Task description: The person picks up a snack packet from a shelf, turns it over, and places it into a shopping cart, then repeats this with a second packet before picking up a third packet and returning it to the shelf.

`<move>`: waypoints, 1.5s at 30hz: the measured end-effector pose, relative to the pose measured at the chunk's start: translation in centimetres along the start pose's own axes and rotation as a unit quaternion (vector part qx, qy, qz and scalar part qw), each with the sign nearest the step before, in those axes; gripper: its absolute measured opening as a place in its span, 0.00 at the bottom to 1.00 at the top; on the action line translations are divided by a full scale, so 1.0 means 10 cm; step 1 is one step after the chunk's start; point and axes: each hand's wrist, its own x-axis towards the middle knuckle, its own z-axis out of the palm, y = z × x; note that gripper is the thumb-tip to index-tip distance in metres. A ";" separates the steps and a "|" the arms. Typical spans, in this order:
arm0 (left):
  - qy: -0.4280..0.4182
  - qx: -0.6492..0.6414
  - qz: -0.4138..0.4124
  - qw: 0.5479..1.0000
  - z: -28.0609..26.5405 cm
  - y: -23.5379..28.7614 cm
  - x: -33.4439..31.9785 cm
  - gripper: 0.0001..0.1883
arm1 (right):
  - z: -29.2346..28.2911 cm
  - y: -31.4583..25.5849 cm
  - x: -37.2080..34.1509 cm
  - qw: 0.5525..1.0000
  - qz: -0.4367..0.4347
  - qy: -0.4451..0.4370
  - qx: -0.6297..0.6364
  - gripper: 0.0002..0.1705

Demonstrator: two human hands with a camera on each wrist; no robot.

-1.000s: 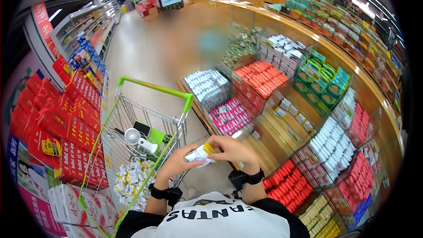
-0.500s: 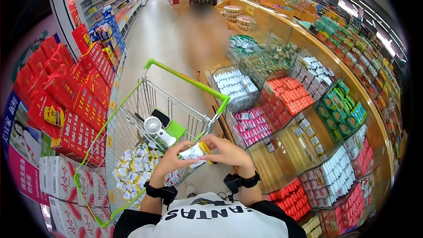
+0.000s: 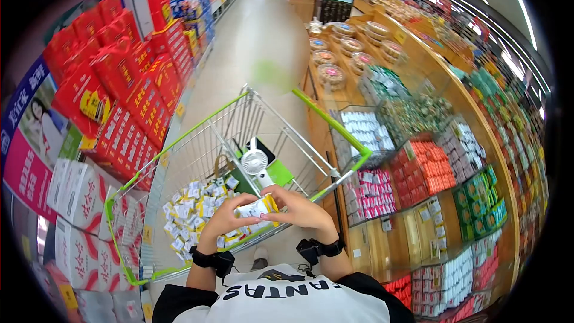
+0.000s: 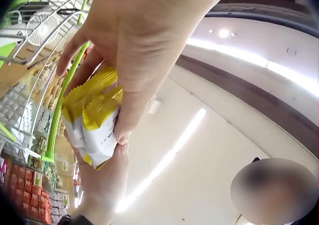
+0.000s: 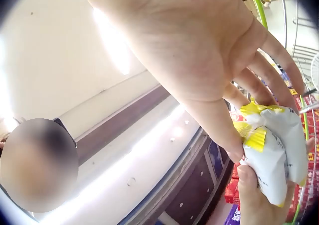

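Two small white-and-yellow packets (image 3: 257, 209) are held between both hands, over the near side of a shopping cart (image 3: 210, 121). The left hand (image 3: 228, 216) grips their left end with thumb and fingers; the right hand (image 3: 300, 210) grips the right end. In the left wrist view the packets (image 4: 94, 118) lie side by side, thumb tips nearly meeting at their edge. The right wrist view shows the packets (image 5: 271, 152) against the fingers. Many similar packets (image 3: 190, 210) lie in the cart, near a white handheld fan (image 3: 255, 162).
Red gift boxes and bags (image 3: 119, 78) and white cartons (image 3: 76, 221) are stacked left of the cart. To the right stands a wooden display (image 3: 382, 239) with bins of wrapped goods (image 3: 368, 131) and round tubs (image 3: 330, 76). The aisle floor (image 3: 242, 42) stretches ahead.
The view has swung, so the cart and left stacks appear further right, and round tubs have come into view at the display. Both hands still hold the packets.
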 end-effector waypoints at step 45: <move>0.563 -0.143 -0.193 0.791 -0.59 -1.37 -1.56 0.23 | 1.61 0.89 1.24 0.959 0.122 -0.114 0.231 0.31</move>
